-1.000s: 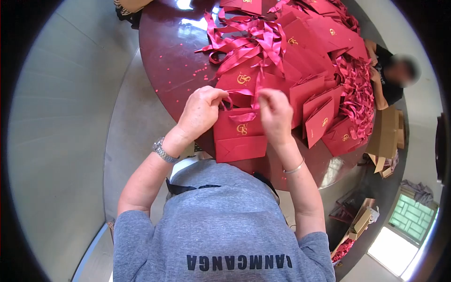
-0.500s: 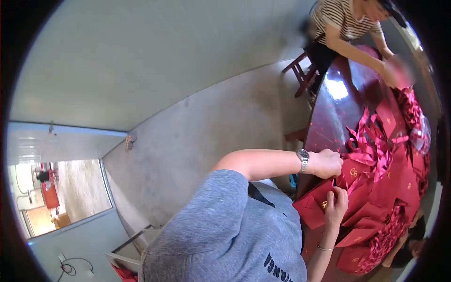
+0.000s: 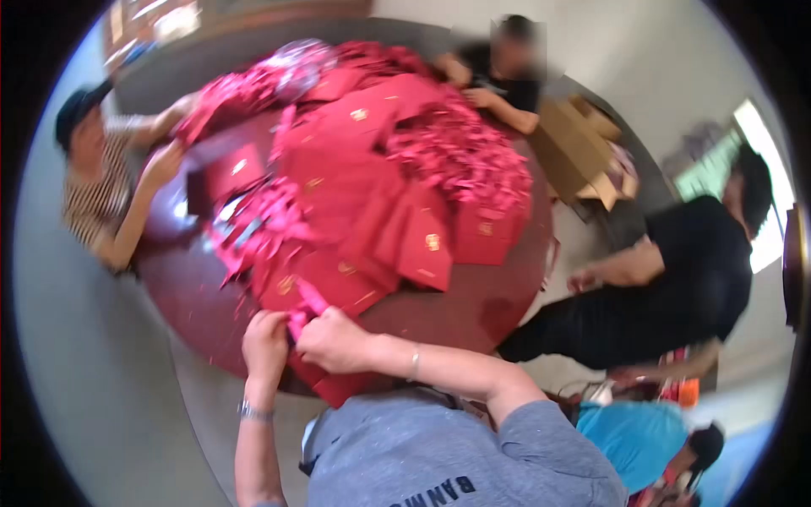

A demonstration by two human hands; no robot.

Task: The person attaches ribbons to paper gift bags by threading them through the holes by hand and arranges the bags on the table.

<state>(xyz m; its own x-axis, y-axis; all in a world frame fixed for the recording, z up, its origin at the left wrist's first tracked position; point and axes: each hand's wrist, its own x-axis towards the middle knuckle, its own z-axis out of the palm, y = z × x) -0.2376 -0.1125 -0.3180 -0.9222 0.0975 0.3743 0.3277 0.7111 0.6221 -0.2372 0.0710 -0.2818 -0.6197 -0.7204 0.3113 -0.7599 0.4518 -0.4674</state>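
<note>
A round, dark red surface [image 3: 473,308] fills the middle of the view, glossy where it is bare along its near edge. Most of it is covered by a heap of red paper bags [image 3: 372,169] with gold emblems, lying flat and overlapping one another. Tangles of pink-red ribbon [image 3: 460,156] lie over the far right of the heap, and more ribbon [image 3: 253,224] is bunched at the left.

Other people sit or stand about the surface: a person in a striped top [image 3: 97,203] at the left reaches a hand onto the bags, a person in black [image 3: 507,80] leans in at the far side, and another in black [image 3: 676,287] bends at the right. A brown cardboard box [image 3: 583,144] stands on the floor beyond the far right edge.

At the near edge, one red bag [image 3: 338,384] hangs partly over the rim of the surface, under the person's hands. The right hand [image 3: 338,340] is closed, gripping the bag's top, a silver bracelet on its wrist. The left hand [image 3: 266,342] sits just beside it, fingers pinched together on a pink ribbon strip [image 3: 308,297] that sticks up between the two hands; a wristwatch [image 3: 253,412] is on that arm. The picture is blurred, so the exact finger holds are hard to make out.
</note>
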